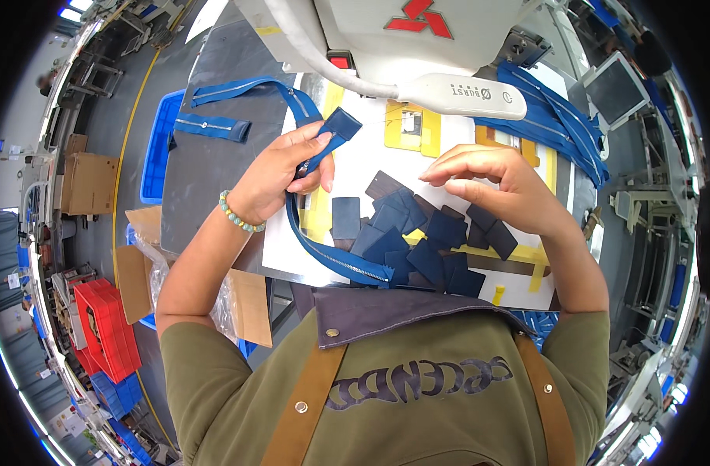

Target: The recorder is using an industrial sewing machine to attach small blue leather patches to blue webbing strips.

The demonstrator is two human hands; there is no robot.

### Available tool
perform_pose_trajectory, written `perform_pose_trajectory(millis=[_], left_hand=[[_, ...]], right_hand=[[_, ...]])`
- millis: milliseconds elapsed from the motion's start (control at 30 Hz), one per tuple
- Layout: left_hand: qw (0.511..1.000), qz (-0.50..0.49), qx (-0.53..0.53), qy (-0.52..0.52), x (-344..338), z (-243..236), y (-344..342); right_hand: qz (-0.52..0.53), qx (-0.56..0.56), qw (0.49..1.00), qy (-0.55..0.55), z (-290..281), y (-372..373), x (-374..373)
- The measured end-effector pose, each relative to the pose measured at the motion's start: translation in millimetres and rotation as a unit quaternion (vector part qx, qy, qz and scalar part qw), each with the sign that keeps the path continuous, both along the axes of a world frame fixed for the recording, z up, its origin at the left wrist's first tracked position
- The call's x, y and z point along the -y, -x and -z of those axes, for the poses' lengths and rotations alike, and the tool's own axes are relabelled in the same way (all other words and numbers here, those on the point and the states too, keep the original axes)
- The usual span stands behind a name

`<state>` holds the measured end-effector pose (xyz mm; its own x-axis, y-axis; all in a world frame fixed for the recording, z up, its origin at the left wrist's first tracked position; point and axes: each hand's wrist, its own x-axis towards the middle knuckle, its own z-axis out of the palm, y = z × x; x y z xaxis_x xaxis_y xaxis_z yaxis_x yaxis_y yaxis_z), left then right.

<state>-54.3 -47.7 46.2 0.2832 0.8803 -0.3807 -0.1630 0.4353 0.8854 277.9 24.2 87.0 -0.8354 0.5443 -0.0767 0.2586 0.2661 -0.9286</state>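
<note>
My left hand (289, 167) is closed on a blue zipper (328, 252), fingers and thumb pinching it just below a dark blue square patch (342, 123) at its end. From the hand the zipper tape loops back to the far left and also hangs down toward me. My right hand (491, 179) hovers over the white work surface (281, 241) with fingers stretched and thumb apart, holding nothing. Between and below the hands lies a loose pile of dark blue patches (429, 245). A thin thread runs rightward from near the held patch.
A sewing machine (425, 54) with a white lamp arm (464, 95) stands ahead. Beneath it sits a yellow-edged plate (405, 128). More blue zippers lie at right (545, 116), another short one at left (211, 126). Blue bin (159, 147), cardboard box (133, 283) and red crates (106, 326) stand left.
</note>
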Motion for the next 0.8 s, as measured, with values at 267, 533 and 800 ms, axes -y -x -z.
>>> perform_pose_trajectory(millis=[267, 533, 800], left_hand=[[0.999, -0.018, 0.049, 0.014, -2, 6, 0], [0.996, -0.011, 0.082, 0.012, -3, 8, 4], [0.942, -0.010, -0.306, -0.137, -11, -8, 42]], right_hand=[[0.003, -0.018, 1.000, 0.008, -1, -9, -4], [0.002, -0.017, 1.000, 0.006, -3, -7, -3], [-0.003, -0.014, 1.000, -0.027, -1, -14, -3]])
